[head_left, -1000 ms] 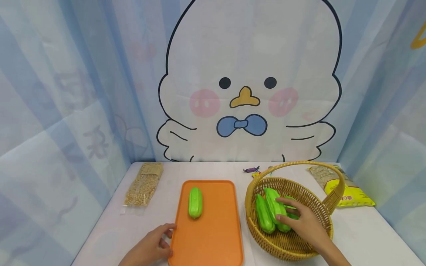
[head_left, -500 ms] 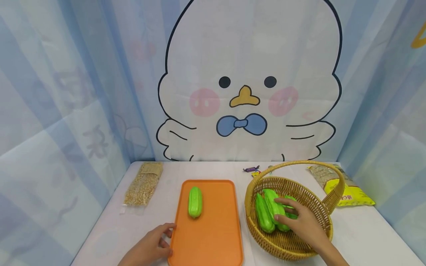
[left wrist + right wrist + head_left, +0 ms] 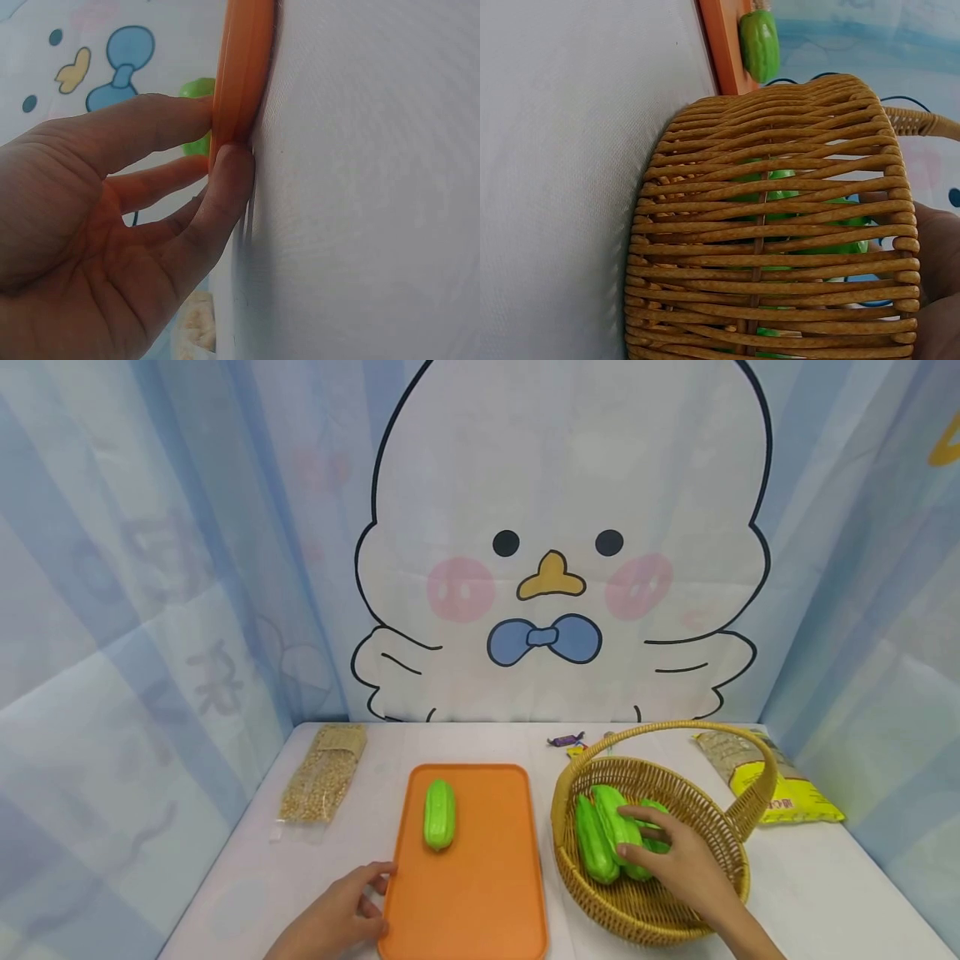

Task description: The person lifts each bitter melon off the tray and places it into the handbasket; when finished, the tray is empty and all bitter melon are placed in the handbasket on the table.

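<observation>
- Head view: right hand (image 3: 678, 860) reaches into the wicker basket (image 3: 720, 893) on the right of the white table (image 3: 825, 893); its fingers curl over the middle green gourd (image 3: 618, 831) of the cluster inside, thumb on the near side, fingers on top, so it seems to grip that gourd
- Another green gourd (image 3: 592, 852) lies just beside it on the left, touching it, and a third gourd (image 3: 656, 827) shows partly behind the fingers
- Left hand (image 3: 337, 920) rests at the near left corner of the orange tray (image 3: 487, 893), fingers loosely bent, tips touching the tray's rim; it clasps nothing
- One lone gourd (image 3: 439, 814) lies lengthwise on the far left part of the tray, well apart from both hands
- Bag of beans (image 3: 324, 781) lies left of the tray, yellow packet (image 3: 780, 789) behind the basket on the right, small wrapped candy (image 3: 566, 742) near the back edge; a cartoon chick backdrop (image 3: 555, 552) hangs behind
- Left wrist view: fingers (image 3: 150, 127) of the left hand (image 3: 97, 240) stretch out nearly straight, one pressing the upper edge of the tray (image 3: 240, 75) and one tucked at its lower edge against the table (image 3: 375, 187); a bit of the lone gourd (image 3: 196, 97) peeks past the rim
- Right wrist view: the basket (image 3: 772, 225) wall fills the frame, green gourds (image 3: 780, 180) showing through the weave; only the edge of the right hand (image 3: 937, 285) shows, so the grip cannot be told here; the tray (image 3: 721, 37) and lone gourd (image 3: 760, 43) lie beyond
</observation>
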`<state>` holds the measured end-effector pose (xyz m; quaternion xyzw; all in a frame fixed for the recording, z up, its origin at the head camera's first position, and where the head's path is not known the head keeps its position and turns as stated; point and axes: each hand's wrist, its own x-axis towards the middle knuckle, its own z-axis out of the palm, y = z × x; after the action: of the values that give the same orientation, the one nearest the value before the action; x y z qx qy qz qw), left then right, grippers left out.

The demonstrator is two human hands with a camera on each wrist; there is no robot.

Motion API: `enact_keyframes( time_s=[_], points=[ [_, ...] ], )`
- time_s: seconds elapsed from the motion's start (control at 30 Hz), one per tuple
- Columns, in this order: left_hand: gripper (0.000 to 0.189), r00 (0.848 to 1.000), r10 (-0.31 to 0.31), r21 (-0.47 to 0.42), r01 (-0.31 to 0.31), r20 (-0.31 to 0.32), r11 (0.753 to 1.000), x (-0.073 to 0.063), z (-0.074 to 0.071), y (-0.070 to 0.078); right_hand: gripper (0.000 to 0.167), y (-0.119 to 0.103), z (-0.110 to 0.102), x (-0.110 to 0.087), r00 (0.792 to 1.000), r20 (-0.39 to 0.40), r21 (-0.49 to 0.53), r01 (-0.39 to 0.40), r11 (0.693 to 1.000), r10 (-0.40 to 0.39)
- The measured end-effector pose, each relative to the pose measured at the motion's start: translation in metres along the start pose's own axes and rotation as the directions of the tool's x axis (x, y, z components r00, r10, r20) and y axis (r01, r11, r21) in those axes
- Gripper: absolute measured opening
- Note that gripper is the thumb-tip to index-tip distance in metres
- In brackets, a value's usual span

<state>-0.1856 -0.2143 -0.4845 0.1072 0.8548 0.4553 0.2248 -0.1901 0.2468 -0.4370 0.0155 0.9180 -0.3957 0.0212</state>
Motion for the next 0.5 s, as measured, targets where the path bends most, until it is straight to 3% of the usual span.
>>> enact_keyframes(
  time_s=[0.13,0.3,0.5],
  points=[
    [0.069,1.0,0.002,0.002,-0.002,-0.002,1.0,0.0,0.0,0.0,0.067,-0.001,-0.002,-0.001,1.0,-0.005,0.026,0.01,1.0,-0.009],
    [0.069,1.0,0.007,0.002,-0.007,-0.002,1.0,0.0,0.0,-0.001,0.062,-0.009,-0.011,-0.009,0.994,-0.049,0.084,0.105,0.991,-0.101],
    [0.069,1.0,-0.011,-0.007,0.011,0.003,1.0,0.001,0.001,-0.002,0.053,-0.043,-0.019,-0.03,0.968,-0.133,0.107,0.229,0.968,-0.214]
  ],
)
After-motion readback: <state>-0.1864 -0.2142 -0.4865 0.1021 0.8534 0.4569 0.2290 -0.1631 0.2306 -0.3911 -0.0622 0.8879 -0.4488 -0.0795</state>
